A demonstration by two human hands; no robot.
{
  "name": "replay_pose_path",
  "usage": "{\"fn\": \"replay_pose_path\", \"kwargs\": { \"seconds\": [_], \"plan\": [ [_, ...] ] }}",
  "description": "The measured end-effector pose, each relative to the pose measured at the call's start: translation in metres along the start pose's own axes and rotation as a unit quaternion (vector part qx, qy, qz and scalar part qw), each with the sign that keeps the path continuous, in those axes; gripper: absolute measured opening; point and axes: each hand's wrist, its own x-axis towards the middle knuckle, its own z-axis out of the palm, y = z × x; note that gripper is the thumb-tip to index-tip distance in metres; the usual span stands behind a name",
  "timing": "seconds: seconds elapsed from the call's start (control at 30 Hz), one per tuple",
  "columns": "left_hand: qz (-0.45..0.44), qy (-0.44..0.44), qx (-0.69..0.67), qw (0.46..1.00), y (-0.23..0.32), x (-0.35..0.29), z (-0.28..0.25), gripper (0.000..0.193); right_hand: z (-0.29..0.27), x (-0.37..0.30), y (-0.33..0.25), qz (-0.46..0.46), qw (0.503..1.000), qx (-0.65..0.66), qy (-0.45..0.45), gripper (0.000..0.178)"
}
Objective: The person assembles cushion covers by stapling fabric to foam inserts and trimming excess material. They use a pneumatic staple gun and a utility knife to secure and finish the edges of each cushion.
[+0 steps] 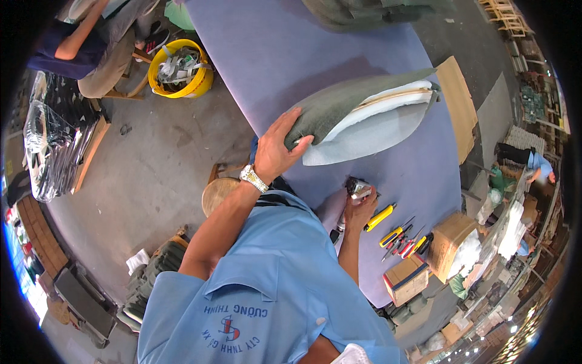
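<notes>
My left hand (pixel 280 147), with a metal watch at the wrist, grips the near left end of a padded seat cushion (pixel 357 103). Its thumb and fingers pinch the edge of the grey-green cover. The cushion stands tilted on the table, its open side showing white padding, a thin wooden board edge and a pale grey lining. Lower right of it, my right hand (pixel 360 209) is closed round a black and silver tool (pixel 359 187), which looks like an air staple gun and sits apart from the cushion. My palm hides much of its body.
Beside my right hand on the blue-grey table (pixel 267 54) lie a yellow utility knife (pixel 380 218) and several screwdrivers and pliers (pixel 405 241). Cardboard boxes (pixel 406 279) stand at the right edge. Left on the floor is a yellow bucket (pixel 200 89) of scraps; a seated person (pixel 73 45) is beyond.
</notes>
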Motion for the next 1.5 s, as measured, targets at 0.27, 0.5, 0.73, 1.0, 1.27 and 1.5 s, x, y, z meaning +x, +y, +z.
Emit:
{"fn": "replay_pose_path", "kwargs": {
  "seconds": [0.27,0.5,0.73,1.0,1.27,1.5],
  "plan": [
    [-0.006,0.000,0.009,1.000,0.000,-0.003,0.005,0.066,-0.011,-0.001,-0.014,0.044,0.999,0.003,-0.024,0.085],
    [0.003,-0.003,0.006,1.000,0.001,-0.007,0.005,0.067,-0.043,0.016,0.012,0.107,0.941,0.309,-0.087,0.057],
    [0.036,-0.005,0.042,0.998,-0.005,-0.010,0.008,0.068,-0.150,0.012,-0.082,0.112,0.842,0.479,-0.223,0.058],
    [0.055,-0.010,0.048,0.997,-0.004,-0.011,0.012,0.069,-0.141,0.041,-0.172,-0.213,0.857,0.397,-0.249,0.060],
    [0.045,-0.033,0.053,0.997,-0.008,-0.011,0.010,0.074,-0.129,0.050,-0.181,-0.216,0.850,0.371,-0.305,0.059],
    [0.030,-0.054,0.038,0.997,-0.006,-0.010,0.006,0.078,-0.131,0.055,-0.186,-0.212,0.851,0.348,-0.332,0.064]
  ]
}}
